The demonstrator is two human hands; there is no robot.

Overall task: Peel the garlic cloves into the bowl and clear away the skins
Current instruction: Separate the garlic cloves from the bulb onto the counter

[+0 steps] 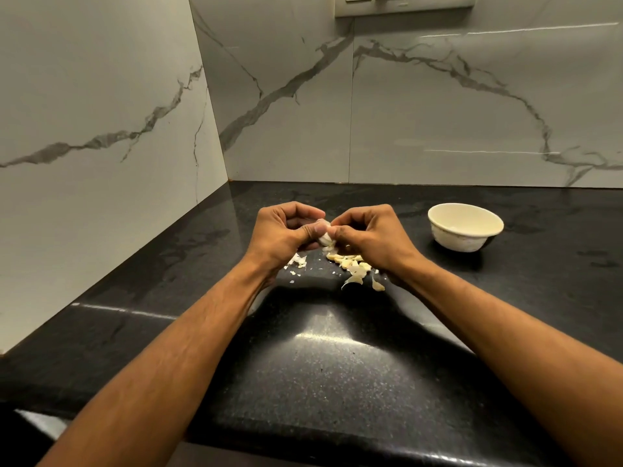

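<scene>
- Looking down through the head camera, I see the garlic clove held between both hands above the counter, pinched by the left hand with its thumb across it, fingers curled.
- My view shows the right hand touching the same clove, its fingertips pinching at a bit of white skin on the clove's right side.
- Directly below the hands lies a scatter of garlic skins, pale and yellowish, partly tucked under the right wrist.
- I cannot tell how much of the clove is bare; the thumbs cover most of it.
- A cream bowl stands to the right, well apart from the hands; something pale sits inside, too dim to name.
- The counter is black speckled stone, meeting grey-veined marble walls in a corner; a switch plate is cut off at the top.
</scene>
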